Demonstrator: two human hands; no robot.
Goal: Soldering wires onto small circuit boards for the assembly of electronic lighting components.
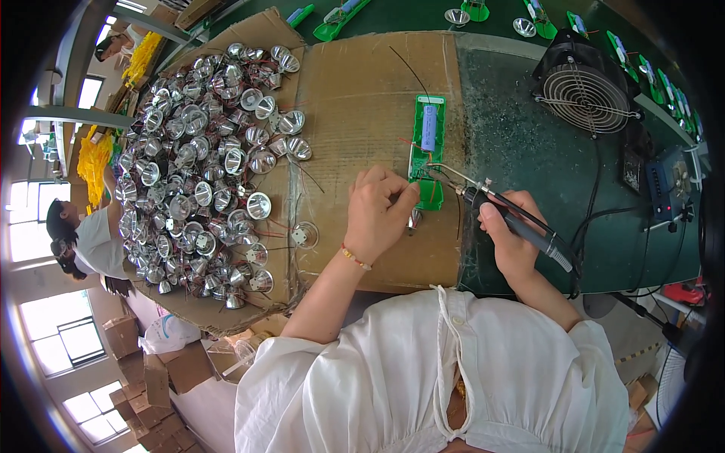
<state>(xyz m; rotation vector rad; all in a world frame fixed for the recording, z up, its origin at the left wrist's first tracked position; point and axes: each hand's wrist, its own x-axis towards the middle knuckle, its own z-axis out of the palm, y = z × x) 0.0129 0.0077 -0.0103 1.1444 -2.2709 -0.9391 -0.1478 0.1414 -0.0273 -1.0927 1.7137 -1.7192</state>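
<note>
A green flashlight housing point(430, 195) lies open on the cardboard, with a purple cylindrical battery point(429, 128) in its upper part and thin wires around it. My left hand point(381, 205) is at the housing's lower left edge, thumb and fingers pinched together; what they hold is hidden. Just below those fingertips shows a small silvery reflector cup point(414, 220). Wrapped around the dark handle of a soldering iron point(545, 243), my right hand point(515, 241) points it leftward. The iron's tip and a thin metal feed tube point(457, 175) meet the housing's middle, near the wires.
A large heap of silvery reflector cups point(204, 166) fills a cardboard tray on the left. At the right stand a fan with a wire grille point(585, 98) and a blue control box point(664, 189) with cables. More green housings point(340, 19) line the far edge. A person point(94, 238) is at far left.
</note>
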